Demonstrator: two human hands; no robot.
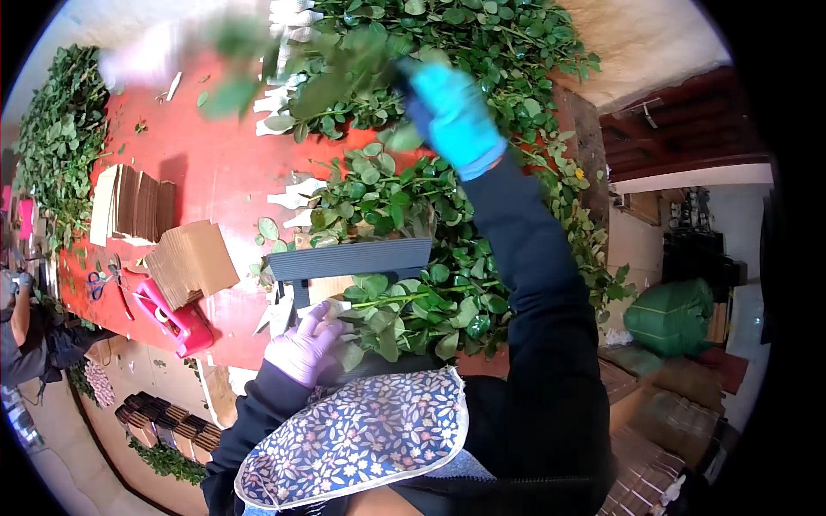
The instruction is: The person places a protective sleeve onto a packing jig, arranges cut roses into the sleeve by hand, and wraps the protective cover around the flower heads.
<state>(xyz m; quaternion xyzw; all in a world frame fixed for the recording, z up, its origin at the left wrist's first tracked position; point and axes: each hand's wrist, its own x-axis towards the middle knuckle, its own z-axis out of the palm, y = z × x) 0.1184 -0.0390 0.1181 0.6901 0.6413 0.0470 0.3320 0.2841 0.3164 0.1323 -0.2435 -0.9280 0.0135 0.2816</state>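
Observation:
My right hand, in a blue glove, is raised over the far greenery and blurred by motion. It grips a leafy stem, whose leaves smear out to the left towards a pale blurred shape. My left hand, in a lavender glove, is low and close to my body, its fingers curled at a white-capped end of leafy stems. Just beyond it stands a dark ribbed rack. White-capped stems lie behind the rack with their caps to the left.
On the red table are cardboard sheets, more corrugated cardboard, a pink stapler and scissors. Leafy bunches line the left edge. Another person stands at far left; a green sack is right.

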